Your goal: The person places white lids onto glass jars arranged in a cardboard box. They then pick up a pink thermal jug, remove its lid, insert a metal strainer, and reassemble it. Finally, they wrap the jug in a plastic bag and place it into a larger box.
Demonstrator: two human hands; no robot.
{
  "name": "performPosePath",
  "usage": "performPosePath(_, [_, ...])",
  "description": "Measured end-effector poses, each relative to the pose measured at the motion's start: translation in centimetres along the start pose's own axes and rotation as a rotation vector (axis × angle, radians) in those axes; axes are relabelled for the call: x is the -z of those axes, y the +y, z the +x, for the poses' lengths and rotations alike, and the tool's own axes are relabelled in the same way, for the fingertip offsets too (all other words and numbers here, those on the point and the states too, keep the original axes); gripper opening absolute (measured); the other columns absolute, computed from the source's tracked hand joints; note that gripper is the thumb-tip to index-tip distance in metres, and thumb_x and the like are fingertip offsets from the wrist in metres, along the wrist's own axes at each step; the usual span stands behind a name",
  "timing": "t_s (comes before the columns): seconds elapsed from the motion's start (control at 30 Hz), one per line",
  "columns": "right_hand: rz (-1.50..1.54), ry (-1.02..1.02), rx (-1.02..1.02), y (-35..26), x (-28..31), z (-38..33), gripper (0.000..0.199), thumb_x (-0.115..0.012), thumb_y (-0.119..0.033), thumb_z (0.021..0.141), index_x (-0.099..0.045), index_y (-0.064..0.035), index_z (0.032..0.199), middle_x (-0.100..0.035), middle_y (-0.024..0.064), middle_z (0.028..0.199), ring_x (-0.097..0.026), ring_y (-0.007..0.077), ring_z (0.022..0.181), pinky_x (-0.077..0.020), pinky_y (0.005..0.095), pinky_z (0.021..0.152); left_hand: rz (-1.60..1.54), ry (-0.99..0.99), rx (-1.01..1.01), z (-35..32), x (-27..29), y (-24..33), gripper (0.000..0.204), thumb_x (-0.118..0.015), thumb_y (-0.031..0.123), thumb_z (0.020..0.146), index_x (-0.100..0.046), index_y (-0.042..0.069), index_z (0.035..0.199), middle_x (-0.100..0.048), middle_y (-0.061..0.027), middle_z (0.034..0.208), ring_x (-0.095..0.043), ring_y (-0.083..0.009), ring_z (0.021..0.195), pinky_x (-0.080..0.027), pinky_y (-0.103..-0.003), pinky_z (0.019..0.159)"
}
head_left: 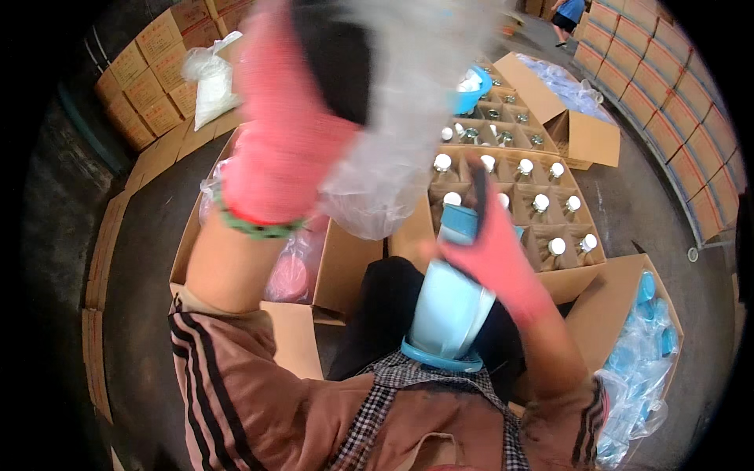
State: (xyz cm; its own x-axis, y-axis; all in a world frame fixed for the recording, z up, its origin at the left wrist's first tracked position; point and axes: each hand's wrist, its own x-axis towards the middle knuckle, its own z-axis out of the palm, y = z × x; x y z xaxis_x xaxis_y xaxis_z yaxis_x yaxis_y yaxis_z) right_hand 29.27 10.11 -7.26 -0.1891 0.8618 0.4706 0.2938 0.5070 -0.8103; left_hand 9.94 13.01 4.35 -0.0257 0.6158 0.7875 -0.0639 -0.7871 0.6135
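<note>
My left hand (290,149), in a pink glove with a black palm, is raised high and smeared by motion. A clear plastic bag (389,169) hangs from it, and its fingertips run out of view at the top. Lower down, my right hand (499,259), gloved alike, grips a light blue tapered plastic container (446,310). That container leans toward my chest between my legs, its darker blue rim lowest. Just beyond it stands a divided carton (561,275) of clear bottles with white caps (539,203).
Left of my knees is a carton holding pink items (289,279) in plastic. At right, another carton holds bagged blue plastic pieces (640,377). A blue basket (471,94) sits on the bottles further back. Stacked cartons (667,86) line both sides; a person (567,17) is far off.
</note>
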Motion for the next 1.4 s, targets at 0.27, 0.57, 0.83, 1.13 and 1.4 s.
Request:
performPosePath(0.27, [0.892,-0.015,-0.226,6.8,5.4,6.7,0.028,-0.042,-0.016,0.087,-0.043,-0.0009,0.109,-0.054,0.0090,0.100,-0.054,0.0176,0.088,-0.0451,0.0299,0.076,-0.017,0.207,0.046,1.1,1.4,-2.6,0.021,-0.051,0.012,0.081,-0.051,0.003,0.100,-0.056,-0.0094,0.091,-0.059,-0.0197,0.077,-0.051,-0.032,0.068])
performPosePath(0.57, [1.131,-0.042,-0.495,11.5,8.1,7.0,0.039,-0.037,-0.031,0.088,-0.039,-0.0026,0.116,-0.050,0.0103,0.110,-0.049,0.0194,0.101,-0.0414,0.0339,0.086,-0.612,0.059,0.864,-12.3,-2.0,-17.4,0.045,-0.063,0.016,0.072,-0.044,0.003,0.111,-0.053,-0.0018,0.091,-0.050,-0.0086,0.072,-0.042,-0.022,0.062])
performPosePath(0.83, [0.429,0.161,-0.169,6.4,7.9,2.2,0.042,-0.065,-0.035,0.070,-0.052,-0.0061,0.098,-0.053,0.0045,0.089,-0.051,0.0126,0.080,-0.0408,0.0244,0.068,0.156,0.249,0.477,-10.8,-3.9,-13.7,0.032,-0.067,0.017,0.069,-0.054,-0.003,0.091,-0.057,-0.0077,0.078,-0.055,-0.0168,0.072,-0.044,-0.028,0.068])
performPosePath(1.13, [0.110,-0.139,-0.223,5.9,6.1,-0.2,0.030,-0.059,-0.018,0.078,-0.053,0.0017,0.099,-0.054,0.0031,0.094,-0.050,0.0096,0.080,-0.0420,0.0232,0.070,-0.189,-0.001,0.762,-13.1,-2.4,-14.0,0.035,-0.064,0.013,0.071,-0.053,-0.001,0.101,-0.059,-0.0067,0.089,-0.056,-0.0136,0.076,-0.046,-0.027,0.068])
performPosePath(1.4, [-1.025,-0.288,0.366,10.0,11.2,-0.1,0.028,-0.061,-0.008,0.069,-0.052,-0.0064,0.096,-0.053,0.0113,0.096,-0.049,0.0297,0.091,-0.0375,0.0376,0.086,-0.639,0.442,0.564,-8.6,3.8,-24.5,0.044,-0.033,0.034,0.088,-0.040,0.003,0.118,-0.044,-0.0091,0.119,-0.045,-0.0259,0.104,-0.037,-0.036,0.090])
